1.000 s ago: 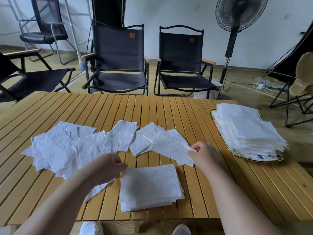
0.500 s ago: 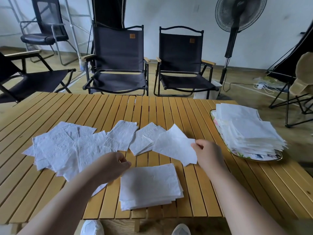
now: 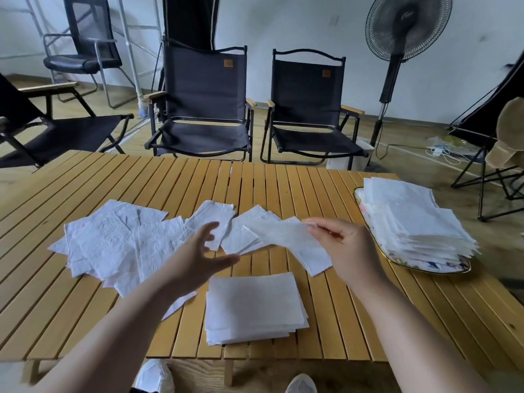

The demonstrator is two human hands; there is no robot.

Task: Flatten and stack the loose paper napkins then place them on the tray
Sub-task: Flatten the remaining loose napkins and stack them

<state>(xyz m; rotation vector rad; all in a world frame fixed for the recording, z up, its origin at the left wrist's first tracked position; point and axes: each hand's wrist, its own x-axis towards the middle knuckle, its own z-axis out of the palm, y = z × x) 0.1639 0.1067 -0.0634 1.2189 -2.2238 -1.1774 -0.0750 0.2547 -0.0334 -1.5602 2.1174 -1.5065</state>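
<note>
My right hand (image 3: 344,248) pinches one white napkin (image 3: 286,239) by its upper right edge and holds it lifted above the table. My left hand (image 3: 198,255) hovers just left of it with fingers spread, holding nothing. Several loose crumpled napkins (image 3: 119,245) lie scattered across the left and middle of the wooden slat table (image 3: 283,182). A neat flat stack of napkins (image 3: 253,307) sits at the near edge between my arms. At the right stands an oval patterned tray (image 3: 433,266) with a tall pile of napkins (image 3: 414,219) on it.
Two black folding chairs (image 3: 204,109) stand behind the table, with more chairs at the far left. A standing fan (image 3: 397,52) is at the back right. A dark stand and cables lie on the floor at the right. My shoes show under the table's near edge.
My right hand has lifted the napkin off the table and drawn it toward me. My left hand has risen from the loose napkins and opened its fingers near the lifted one.
</note>
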